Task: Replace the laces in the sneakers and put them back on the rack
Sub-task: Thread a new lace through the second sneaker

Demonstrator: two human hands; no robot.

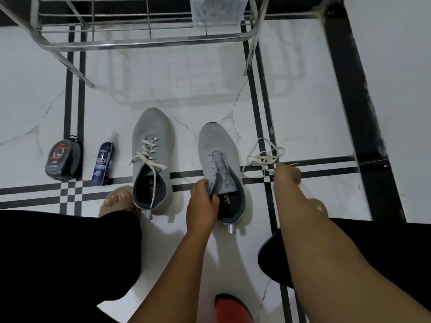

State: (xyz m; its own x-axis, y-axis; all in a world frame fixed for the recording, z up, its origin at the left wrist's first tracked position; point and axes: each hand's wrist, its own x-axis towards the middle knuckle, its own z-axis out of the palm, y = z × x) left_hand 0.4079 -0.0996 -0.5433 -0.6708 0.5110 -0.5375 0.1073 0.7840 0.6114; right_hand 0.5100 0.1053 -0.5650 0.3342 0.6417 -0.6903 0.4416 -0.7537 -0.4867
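Two grey sneakers stand side by side on the white tiled floor, toes pointing away from me. The left sneaker (152, 159) carries a white lace, loosely tied. The right sneaker (219, 164) has bare eyelets and no lace. My left hand (203, 201) grips the right sneaker's collar at its inner edge. A loose white lace (263, 157) lies in a tangle on the floor to the right of that shoe. My right hand (286, 174) is down on the near end of this lace, fingers curled on it.
A metal wire shoe rack (144, 40) stands on the floor just beyond the sneakers. A blue spray can (102, 163) and a dark round tin (63, 160) sit left of the shoes. My feet in sandals flank the sneakers. A red object (233, 308) lies near my knees.
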